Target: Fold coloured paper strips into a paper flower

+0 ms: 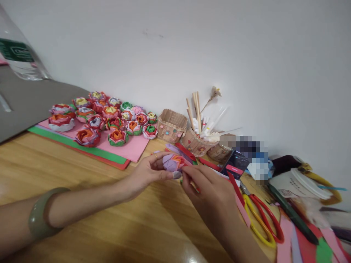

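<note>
A small folded paper flower in purple, orange and red is held above the table. My left hand is closed around its left side, thumb below and fingers behind. From the right, my right hand pinches at the flower's red and orange edge; its fingertips partly hide what they grip. A green bit shows under the right fingers. Just behind the hands lie purple and red paper strips.
Several finished paper flowers stand on stacked coloured sheets at the left. Decorated baskets and a phone are along the wall. Scissors, a green pen, a white tub and paper scraps lie right.
</note>
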{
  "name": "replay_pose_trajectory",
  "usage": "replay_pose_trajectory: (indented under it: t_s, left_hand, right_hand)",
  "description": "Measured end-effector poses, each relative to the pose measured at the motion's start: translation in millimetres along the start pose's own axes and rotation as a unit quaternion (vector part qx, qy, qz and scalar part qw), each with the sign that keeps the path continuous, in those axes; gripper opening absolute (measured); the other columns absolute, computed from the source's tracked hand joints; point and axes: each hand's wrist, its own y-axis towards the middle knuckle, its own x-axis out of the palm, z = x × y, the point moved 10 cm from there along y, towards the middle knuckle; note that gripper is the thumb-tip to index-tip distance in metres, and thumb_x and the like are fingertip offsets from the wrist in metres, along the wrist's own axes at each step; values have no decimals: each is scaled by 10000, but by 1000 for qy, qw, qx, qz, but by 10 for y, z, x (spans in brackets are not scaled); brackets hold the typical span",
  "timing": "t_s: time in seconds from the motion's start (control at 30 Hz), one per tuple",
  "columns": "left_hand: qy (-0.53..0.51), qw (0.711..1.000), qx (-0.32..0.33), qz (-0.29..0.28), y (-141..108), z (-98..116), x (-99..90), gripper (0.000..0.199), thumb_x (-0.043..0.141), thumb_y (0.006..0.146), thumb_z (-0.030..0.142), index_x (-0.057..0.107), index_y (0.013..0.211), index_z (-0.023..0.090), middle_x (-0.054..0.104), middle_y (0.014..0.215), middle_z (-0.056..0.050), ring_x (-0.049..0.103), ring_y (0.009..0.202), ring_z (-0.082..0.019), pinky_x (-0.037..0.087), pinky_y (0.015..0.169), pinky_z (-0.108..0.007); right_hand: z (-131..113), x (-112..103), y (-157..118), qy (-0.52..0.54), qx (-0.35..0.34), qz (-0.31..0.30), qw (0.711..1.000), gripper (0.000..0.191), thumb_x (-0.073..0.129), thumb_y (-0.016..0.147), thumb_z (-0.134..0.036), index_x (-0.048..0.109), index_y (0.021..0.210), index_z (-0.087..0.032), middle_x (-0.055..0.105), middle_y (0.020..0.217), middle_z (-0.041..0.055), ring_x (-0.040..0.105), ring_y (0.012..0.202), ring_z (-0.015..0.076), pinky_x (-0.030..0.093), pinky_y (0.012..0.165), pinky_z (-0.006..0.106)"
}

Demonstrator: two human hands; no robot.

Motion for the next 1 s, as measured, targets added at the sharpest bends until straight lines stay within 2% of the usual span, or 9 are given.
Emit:
replay_pose_trajectory:
  t_s: [0.1,0.2,0.33,0.4,0.47,0.53,0.7,0.9,1.0]
  left_hand:
    - [-4,1000,2,15,-7,30,-8,417,771,571,166,643,966,203,654,925,-8,574,861,-143,415,808,-276]
    - [-8,999,-2,32,-13,42,-34,426,776,560,159,638,961,200,659,913,-8,577,851,-146,417,800,-280]
    - [-26,999,-1,29,-6,43,-33,440,774,559,150,624,971,182,665,913,-25,582,841,-152,423,777,-280]
    - [-23,999,0,23,0,35,-27,444,775,553,141,624,969,181,662,899,-22,579,836,-151,424,761,-273]
    - [-16,1000,0,17,7,24,-23,443,772,554,136,624,968,189,660,904,-15,574,848,-149,419,765,-269]
    - [-12,1000,-1,14,14,11,-23,446,772,554,137,622,970,193,658,913,-10,571,858,-147,415,778,-272]
    - [-8,1000,-5,24,22,-5,-53,453,777,543,140,619,964,191,654,902,-5,565,854,-148,409,786,-281]
    - [-21,999,-17,-19,7,-23,29,406,763,571,140,642,953,203,667,900,-4,574,844,-138,414,768,-261]
    - [-18,1000,-19,-4,9,-26,2,425,772,556,143,642,957,196,667,895,-9,574,835,-141,416,765,-263]
  right_hand:
    - [-101,-25,-39,-60,-37,36,997,173,516,805,-119,686,818,-147,704,741,88,642,666,189,474,593,271]
    - [78,10,16,88,40,-4,995,161,524,801,-130,680,787,-162,699,733,65,634,654,157,478,593,246]
    - [379,286,-4,324,206,-130,914,129,568,780,-197,694,799,-174,707,743,33,636,672,149,478,603,236]
    - [456,416,-70,388,264,-169,866,126,599,758,-251,690,787,-169,697,724,26,619,642,148,463,568,235]
    - [486,494,-117,417,289,-186,842,133,615,742,-278,679,768,-164,678,698,16,595,612,139,444,546,231]
    - [489,508,-124,413,285,-183,845,124,612,744,-269,674,763,-164,671,703,13,588,626,137,440,565,234]
    - [399,397,-35,343,209,-170,900,100,583,773,-195,680,774,-171,688,774,25,602,719,149,434,663,249]
    - [337,398,-24,354,181,-205,894,199,488,850,-245,646,764,-160,634,679,15,559,611,126,409,538,214]
    - [323,349,-2,313,161,-180,919,181,491,845,-200,641,750,-162,633,661,7,557,598,120,403,541,209]
